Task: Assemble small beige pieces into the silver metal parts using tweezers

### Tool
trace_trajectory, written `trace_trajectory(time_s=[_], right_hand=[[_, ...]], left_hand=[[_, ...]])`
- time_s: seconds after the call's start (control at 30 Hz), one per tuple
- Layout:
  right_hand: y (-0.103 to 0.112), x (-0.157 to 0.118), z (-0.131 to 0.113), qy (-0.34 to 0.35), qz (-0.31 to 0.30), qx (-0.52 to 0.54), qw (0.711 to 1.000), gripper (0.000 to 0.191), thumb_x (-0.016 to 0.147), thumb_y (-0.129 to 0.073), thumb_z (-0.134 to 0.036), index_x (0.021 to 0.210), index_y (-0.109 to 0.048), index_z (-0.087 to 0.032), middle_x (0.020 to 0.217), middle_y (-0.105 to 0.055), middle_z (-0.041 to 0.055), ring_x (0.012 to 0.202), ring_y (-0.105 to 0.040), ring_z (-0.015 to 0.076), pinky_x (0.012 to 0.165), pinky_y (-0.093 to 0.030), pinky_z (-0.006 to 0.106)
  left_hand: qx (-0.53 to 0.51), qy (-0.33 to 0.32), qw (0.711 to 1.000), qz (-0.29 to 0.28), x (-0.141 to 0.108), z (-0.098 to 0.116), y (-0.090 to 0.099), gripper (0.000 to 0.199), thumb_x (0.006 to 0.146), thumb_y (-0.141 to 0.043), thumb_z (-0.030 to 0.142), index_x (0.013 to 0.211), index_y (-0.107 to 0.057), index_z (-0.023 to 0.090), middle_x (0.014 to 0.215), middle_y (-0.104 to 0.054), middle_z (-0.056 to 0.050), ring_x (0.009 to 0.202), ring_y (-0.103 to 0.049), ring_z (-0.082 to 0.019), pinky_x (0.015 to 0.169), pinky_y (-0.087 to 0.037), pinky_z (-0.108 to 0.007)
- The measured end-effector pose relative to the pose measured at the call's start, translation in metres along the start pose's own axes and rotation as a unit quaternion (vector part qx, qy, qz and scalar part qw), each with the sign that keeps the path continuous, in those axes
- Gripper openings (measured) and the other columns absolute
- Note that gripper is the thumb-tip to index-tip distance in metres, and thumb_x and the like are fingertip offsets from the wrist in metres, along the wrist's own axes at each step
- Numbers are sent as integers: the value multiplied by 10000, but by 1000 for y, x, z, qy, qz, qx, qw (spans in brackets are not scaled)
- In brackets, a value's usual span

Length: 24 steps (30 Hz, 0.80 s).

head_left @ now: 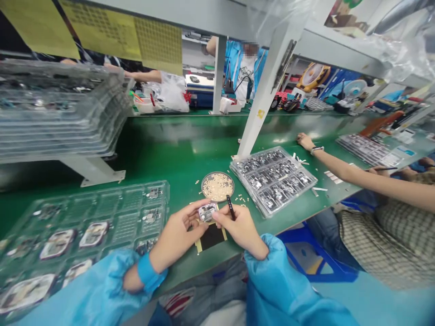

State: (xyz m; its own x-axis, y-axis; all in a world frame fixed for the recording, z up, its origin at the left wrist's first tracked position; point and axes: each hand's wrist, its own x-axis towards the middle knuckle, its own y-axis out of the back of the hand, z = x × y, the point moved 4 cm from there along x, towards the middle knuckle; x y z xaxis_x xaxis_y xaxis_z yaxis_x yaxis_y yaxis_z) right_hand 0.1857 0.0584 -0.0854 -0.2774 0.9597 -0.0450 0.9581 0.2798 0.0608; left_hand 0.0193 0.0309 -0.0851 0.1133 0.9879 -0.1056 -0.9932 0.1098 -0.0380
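Observation:
My left hand point(182, 231) grips the edge of a small electronic device point(207, 212) with a pale purplish rim and a circuit board showing inside. My right hand point(239, 225) is closed around black tweezers point(230, 208), whose back end points up. Its thumb and fingers touch the device's right side, and the tweezers' tips are hidden. Under the hands lies a black mat point(211, 237) edged with yellow tape. Just beyond them, a round dish point(234, 185) holds many small tan pieces, some of them scattered on the green table around it.
A clear compartment tray point(117, 222) with similar devices lies at left. Stacked trays point(102, 122) stand on a shelf above it. Right of the dish is a tray of metal parts point(277, 179), near a white post point(267, 86). A co-worker's arm point(353, 174) reaches across at right.

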Motion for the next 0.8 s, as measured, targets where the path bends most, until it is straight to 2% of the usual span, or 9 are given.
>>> trace_trajectory(time_s=[0.27,0.57,0.8], right_hand=[[3,0,3,-8,3,-2,1000,264,792,-749,-423,669,-706,-194,617,-687,37,567,-616,168,601,-482,288],[4,0,3,-9,17,-16,1000,292,791,-749,-461,683,-697,-195,617,-682,35,560,-602,169,590,-474,290],[1,1,2,-11,12,-20,1000,287,805,-734,-435,655,-671,-199,597,-650,15,548,-560,151,570,-434,275]], left_hand=[[39,-20,999,25,-4,4,0,604,749,-795,360,1303,-641,174,1272,-685,-118,1094,-673,-307,949,-570,-420],[132,-63,988,40,-7,5,2,468,846,-718,370,1291,-673,234,1287,-682,-65,1201,-616,-324,1076,-478,-456],[195,-86,975,60,-10,9,3,445,878,-692,370,1302,-682,235,1243,-711,-59,1216,-610,-333,1063,-490,-439]])
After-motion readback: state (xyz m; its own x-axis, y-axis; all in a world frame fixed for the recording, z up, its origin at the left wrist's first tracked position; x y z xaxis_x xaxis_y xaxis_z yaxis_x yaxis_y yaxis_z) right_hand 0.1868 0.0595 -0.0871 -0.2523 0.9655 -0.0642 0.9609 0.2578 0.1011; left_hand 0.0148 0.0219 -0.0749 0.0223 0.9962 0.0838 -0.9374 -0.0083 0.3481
